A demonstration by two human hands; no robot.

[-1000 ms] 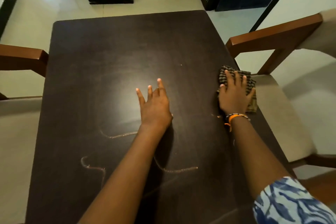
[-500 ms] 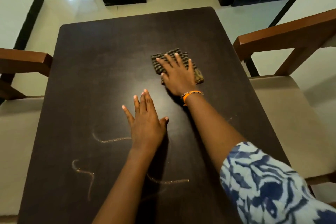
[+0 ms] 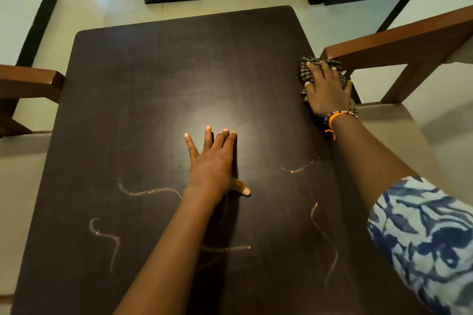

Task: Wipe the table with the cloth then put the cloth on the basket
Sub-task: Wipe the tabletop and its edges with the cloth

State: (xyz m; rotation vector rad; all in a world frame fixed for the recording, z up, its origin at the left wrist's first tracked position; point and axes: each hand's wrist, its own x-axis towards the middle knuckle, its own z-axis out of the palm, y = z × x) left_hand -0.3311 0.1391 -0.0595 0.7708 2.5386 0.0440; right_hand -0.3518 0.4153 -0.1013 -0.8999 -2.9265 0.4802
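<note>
1. Head view: the right hand [image 3: 329,91] lies flat on the checked cloth [image 3: 311,66], fingers spread, pressing it down at the right edge of the dark surface [image 3: 153,79], beside a chair [image 3: 399,43].
2. The left hand [image 3: 213,161] rests flat mid-surface, fingers spread, holding nothing.
3. Thin wavy streaks [image 3: 151,190] mark the near part.

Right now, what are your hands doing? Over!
Right hand flat on checked cloth at table's right edge. Left hand flat on tabletop, empty. Wet streaks near me. No basket in sight.
</note>
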